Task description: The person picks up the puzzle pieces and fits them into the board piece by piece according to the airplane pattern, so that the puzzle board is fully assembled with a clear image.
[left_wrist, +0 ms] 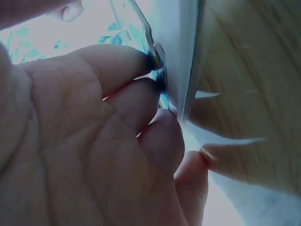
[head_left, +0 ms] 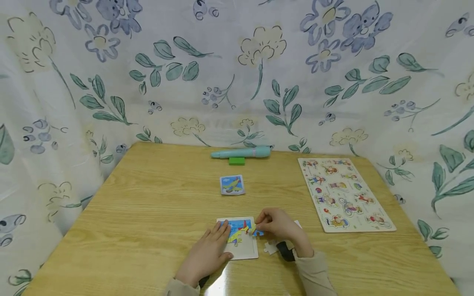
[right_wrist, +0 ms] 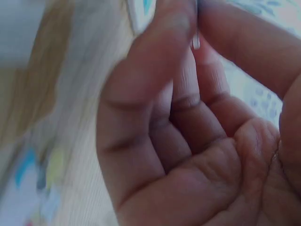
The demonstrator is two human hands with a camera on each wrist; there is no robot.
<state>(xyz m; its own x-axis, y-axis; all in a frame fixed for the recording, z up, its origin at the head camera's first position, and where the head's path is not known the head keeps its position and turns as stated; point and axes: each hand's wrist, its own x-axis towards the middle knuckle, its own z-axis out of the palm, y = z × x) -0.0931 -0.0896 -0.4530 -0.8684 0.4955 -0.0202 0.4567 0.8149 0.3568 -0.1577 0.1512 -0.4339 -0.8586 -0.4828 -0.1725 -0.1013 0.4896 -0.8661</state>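
A jigsaw puzzle frame (head_left: 246, 251) lies at the front middle of the table, with joined pieces of a blue, yellow and red picture in its upper part. My left hand (head_left: 208, 254) rests on its left side, fingers extended over the upper left pieces. In the left wrist view, the fingertips (left_wrist: 157, 87) press against the pieces by the frame's border. Over the frame's right edge, my right hand (head_left: 279, 227) pinches a blue and yellow puzzle piece (head_left: 258, 233) between thumb and fingers. Its thin edge (right_wrist: 196, 40) shows between the fingertips in the right wrist view.
Pale loose pieces (head_left: 271, 247) lie beneath the right wrist. A small airplane picture card (head_left: 232, 185) sits behind the frame. Farther back are a teal pen-shaped object (head_left: 240, 152) and a green block (head_left: 237, 161). A board with figures (head_left: 346, 195) lies at the right; a floral curtain (head_left: 222, 82) hangs behind.
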